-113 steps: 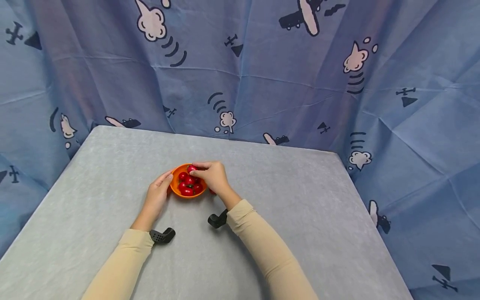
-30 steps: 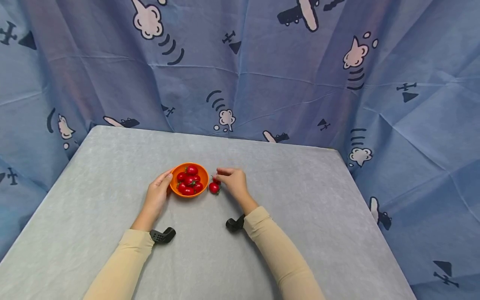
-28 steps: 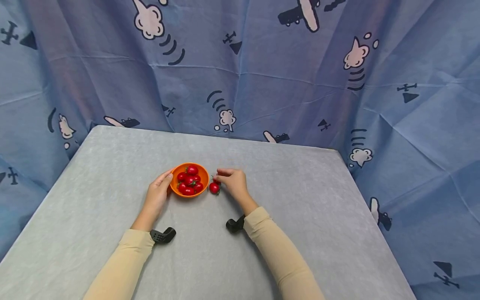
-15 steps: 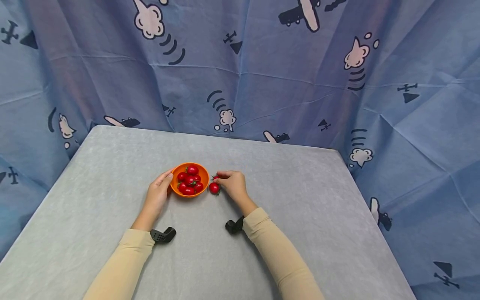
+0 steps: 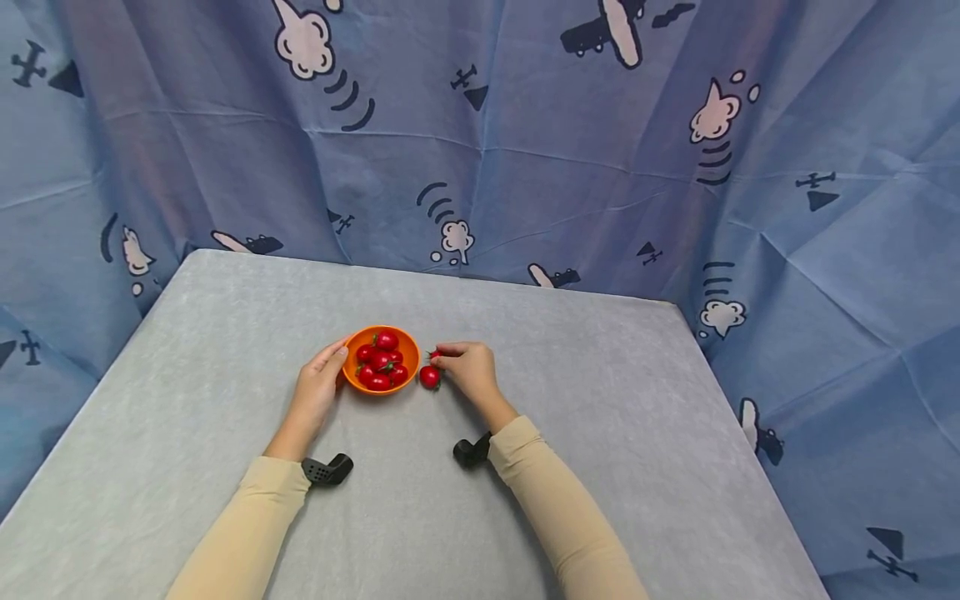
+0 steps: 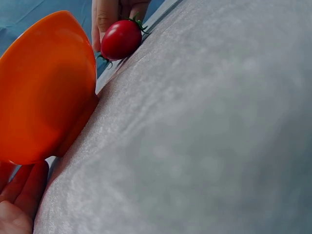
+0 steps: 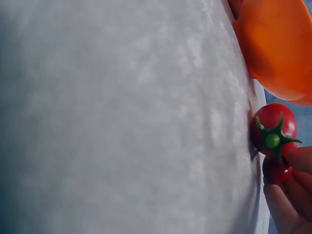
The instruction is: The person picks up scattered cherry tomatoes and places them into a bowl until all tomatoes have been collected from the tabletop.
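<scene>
An orange bowl point(image 5: 380, 389) with several red cherry tomatoes point(image 5: 381, 360) in it stands on the table. My left hand point(image 5: 313, 387) holds its left side, thumb at the rim and fingers along the outer wall. To the right of the bowl, one cherry tomato point(image 5: 430, 377) with a green calyx lies on the cloth. Just behind it, my right hand point(image 5: 471, 369) pinches a second cherry tomato point(image 7: 276, 170) between thumb and fingers; the fingers hide part of it. In the left wrist view, the nearer tomato point(image 6: 121, 40) covers most of the pinched one.
A pale grey cloth point(image 5: 600, 400) covers the table. Behind and to the right hangs a blue curtain point(image 5: 525, 192) with printed planes and clouds. Each wrist carries a black camera mount point(image 5: 327, 471).
Earlier my right hand held a tomato over the bowl; that tomato now lies inside. The hand has since moved right to the tomatoes beside the bowl and lowered slightly. The left hand stays.
</scene>
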Tool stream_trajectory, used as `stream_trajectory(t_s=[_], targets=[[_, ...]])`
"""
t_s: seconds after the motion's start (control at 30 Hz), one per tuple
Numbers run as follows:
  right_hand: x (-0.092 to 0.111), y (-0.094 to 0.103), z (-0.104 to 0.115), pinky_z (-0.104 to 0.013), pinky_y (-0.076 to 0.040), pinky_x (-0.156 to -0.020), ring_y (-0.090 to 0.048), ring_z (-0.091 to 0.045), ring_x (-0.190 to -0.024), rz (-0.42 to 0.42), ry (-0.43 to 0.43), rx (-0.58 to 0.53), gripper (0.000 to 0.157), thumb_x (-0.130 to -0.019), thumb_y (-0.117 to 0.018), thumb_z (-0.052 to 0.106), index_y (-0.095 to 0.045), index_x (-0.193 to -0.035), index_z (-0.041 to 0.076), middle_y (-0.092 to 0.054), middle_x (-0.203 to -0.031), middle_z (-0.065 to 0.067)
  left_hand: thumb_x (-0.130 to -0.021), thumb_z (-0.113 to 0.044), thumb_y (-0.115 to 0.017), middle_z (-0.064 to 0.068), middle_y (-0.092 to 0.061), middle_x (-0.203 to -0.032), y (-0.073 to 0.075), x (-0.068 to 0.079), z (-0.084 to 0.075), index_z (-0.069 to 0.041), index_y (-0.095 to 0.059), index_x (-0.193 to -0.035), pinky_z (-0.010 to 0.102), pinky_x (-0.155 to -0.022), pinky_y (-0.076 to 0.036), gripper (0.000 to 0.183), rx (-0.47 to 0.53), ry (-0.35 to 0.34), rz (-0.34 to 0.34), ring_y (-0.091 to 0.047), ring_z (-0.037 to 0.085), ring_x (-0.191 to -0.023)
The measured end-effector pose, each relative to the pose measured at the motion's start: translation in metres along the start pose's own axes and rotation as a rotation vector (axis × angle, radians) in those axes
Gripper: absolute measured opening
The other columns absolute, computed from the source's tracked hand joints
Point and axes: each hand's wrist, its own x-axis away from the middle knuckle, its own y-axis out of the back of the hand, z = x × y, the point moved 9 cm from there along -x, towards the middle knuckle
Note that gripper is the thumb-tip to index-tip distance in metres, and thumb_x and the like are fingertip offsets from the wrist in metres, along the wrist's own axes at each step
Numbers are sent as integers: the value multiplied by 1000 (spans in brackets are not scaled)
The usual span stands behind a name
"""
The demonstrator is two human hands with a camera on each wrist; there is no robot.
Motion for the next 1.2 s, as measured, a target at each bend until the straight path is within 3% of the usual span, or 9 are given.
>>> stream_trajectory(t_s=[0.23,0.67,1.2], targets=[[-2,6,3,-33,-60,-86,-71,-23,-104,-10,-32,-30,23,-79,-83,15,-80,-100,6,-78,-98,-11,-107,-31,-43,8,-41,-157,-1,-1,1,-6,-42,-150,32,-120,-33,50,5,8,3,-37,16,-146],[0,10,29,-34,-60,-88,-72,-22,-103,-1,-14,-90,25,-80,-82,18,-80,-103,7,-78,-99,-10,-107,-32,-43,7,-40,-158,-1,-1,2,-6,-42,-151,33,-121,-32,51,-14,21,4,-36,16,-147],[5,-2,52,-31,-61,-86,-73,-21,-102,40,-22,-141,23,-83,-80,16,-79,-105,8,-77,-104,-10,-107,-30,-42,7,-41,-158,0,1,0,-7,-42,-151,33,-122,-32,50,-7,23,4,-37,15,-146]])
